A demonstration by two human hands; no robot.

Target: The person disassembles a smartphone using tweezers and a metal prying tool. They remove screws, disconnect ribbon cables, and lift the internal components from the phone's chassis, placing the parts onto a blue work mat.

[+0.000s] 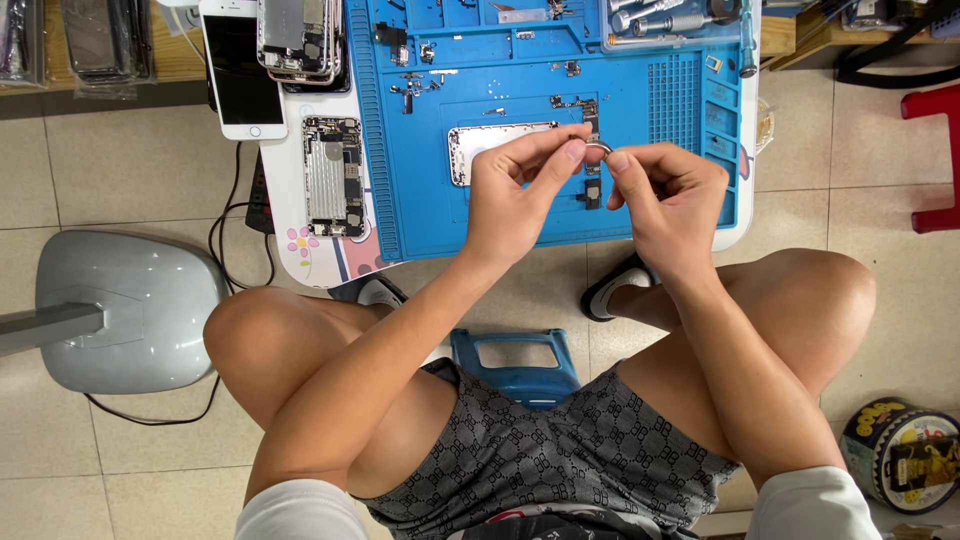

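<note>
Left hand [515, 195] and right hand [670, 195] are pinching a small metal ring [598, 148] together above the blue mat's [500, 215] front edge.

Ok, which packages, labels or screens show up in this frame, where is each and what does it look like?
White phone: upper left on the table edge, face up, dark blank rectangular screen.
Round tin: floor, lower right, black and yellow printed label.
Clear plastic sleeves: top left shelf, holding dark flat parts.
</note>
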